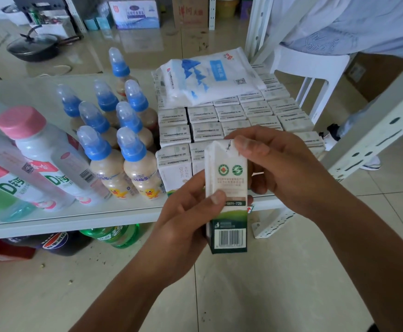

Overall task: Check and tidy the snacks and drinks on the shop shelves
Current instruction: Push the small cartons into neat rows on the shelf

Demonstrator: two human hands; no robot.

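I hold a white and green milk carton (pixel 228 178) upright in front of the shelf, its barcode side facing me. My left hand (pixel 183 216) grips its lower left side, thumb on the front. My right hand (pixel 275 164) pinches its top right corner. Behind it, several rows of matching cartons (pixel 231 116) stand packed on the white shelf (pixel 75 216). Left of them stand several small blue-capped bottles (pixel 114 144) of beige drink, then larger pink-capped bottles (pixel 39 154).
A white and blue bag (pixel 210 77) lies on top of the rear cartons. Soda bottles (pixel 114 236) stand on the floor under the shelf. A white shelf upright (pixel 373 130) leans at right. A person in light clothes (pixel 354 22) stands beside a white stool (pixel 315 68).
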